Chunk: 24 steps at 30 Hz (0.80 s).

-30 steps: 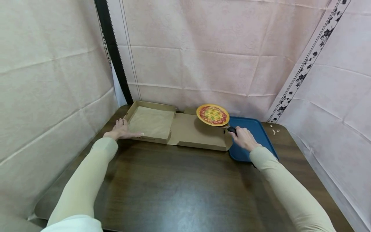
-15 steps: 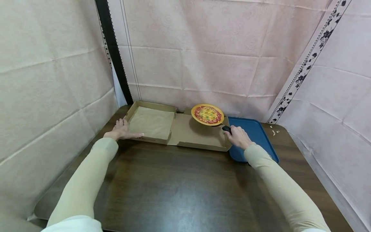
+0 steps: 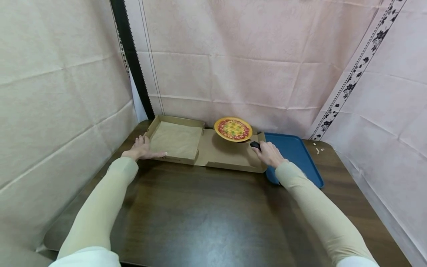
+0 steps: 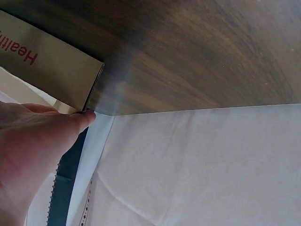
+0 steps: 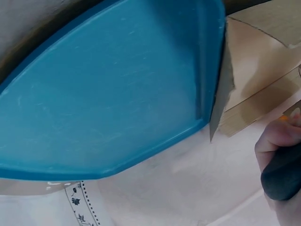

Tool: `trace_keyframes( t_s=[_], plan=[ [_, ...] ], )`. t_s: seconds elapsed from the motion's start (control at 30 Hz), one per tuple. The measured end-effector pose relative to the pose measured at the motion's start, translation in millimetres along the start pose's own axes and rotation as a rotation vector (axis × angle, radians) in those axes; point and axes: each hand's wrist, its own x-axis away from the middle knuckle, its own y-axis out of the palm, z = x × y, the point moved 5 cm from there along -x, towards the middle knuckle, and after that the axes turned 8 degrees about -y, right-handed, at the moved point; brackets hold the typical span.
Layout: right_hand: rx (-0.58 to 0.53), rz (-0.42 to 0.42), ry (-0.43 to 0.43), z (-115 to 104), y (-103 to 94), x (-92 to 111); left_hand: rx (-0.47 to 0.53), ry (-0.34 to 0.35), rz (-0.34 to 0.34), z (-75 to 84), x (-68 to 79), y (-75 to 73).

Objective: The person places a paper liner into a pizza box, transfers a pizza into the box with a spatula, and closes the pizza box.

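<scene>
We hold a round, yellow-rimmed pizza (image 3: pixel 233 129) above the open brown cardboard box (image 3: pixel 208 148).
Our right hand (image 3: pixel 270 153) clamps a smooth black handle (image 3: pixel 255 145); our left hand (image 3: pixel 138 150), thumb spread from fingers, touches the box's corner.

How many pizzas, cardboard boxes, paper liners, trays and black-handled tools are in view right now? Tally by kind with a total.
Pizza: 1
Open cardboard box: 1
Paper liner: 1
Blue tray: 1
Black-handled tool: 1
Total: 5
</scene>
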Motion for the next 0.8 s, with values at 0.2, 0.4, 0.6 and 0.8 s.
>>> trace_keyframes(
  t_s=[0.2,0.4,0.6,0.8],
  plan=[
    [-0.007,-0.014,-0.004,-8.3,0.9,-5.8,0.017,0.002,-0.02,1.6,-0.5,0.4],
    [-0.014,-0.021,-0.034,-19.4,3.5,-17.7,0.006,-0.01,-0.011,-5.5,1.8,-4.3],
    [0.026,0.007,-0.046,-23.9,0.3,-25.1,0.01,0.008,-0.015,-3.8,-0.3,-6.1],
    [0.017,-0.01,-0.031,-25.1,3.7,-23.8,0.006,0.01,-0.035,0.7,-1.4,-1.0]
  ],
)
